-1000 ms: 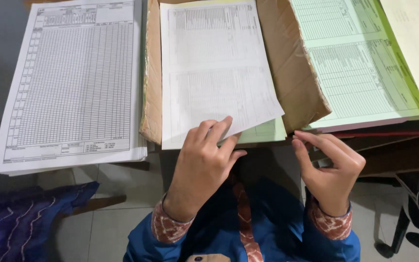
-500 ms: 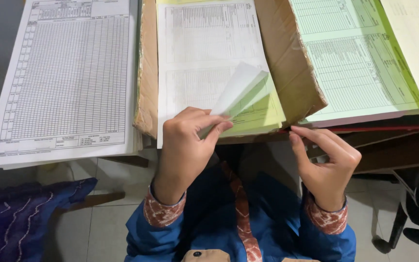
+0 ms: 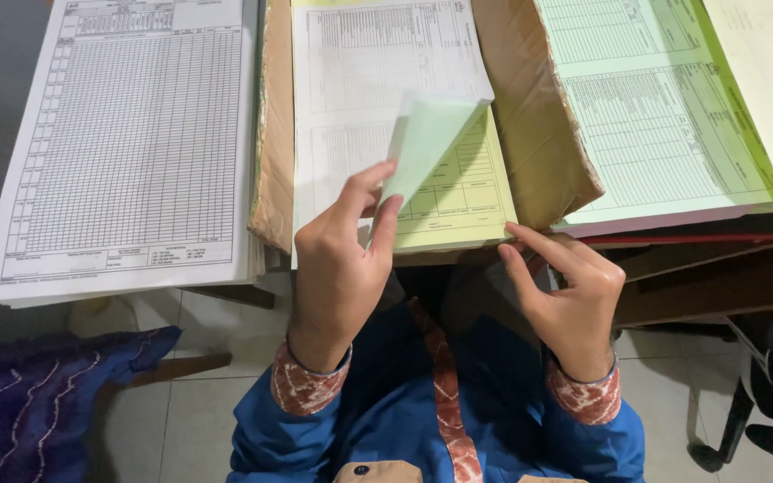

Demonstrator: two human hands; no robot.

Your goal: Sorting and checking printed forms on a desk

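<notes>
My left hand pinches the lower right corner of two sheets, a white printed form and a light green one, and curls them up and back. Under the lifted corner a yellow-green printed sheet of the same stack shows. My right hand has its fingertips on the lower right corner of that yellow-green sheet, thumb just below the stack's edge. The stack lies on brown wrapping paper on the desk.
A thick stack of white gridded forms lies at the left. A stack of green forms and pale yellow sheets lie at the right. A dark blue cloth is at bottom left, a dark chair at right.
My left hand has lifted the corner of the white sheet, then the green one too, folding them back. My right hand moved left from the desk edge onto the yellow-green sheet's corner.
</notes>
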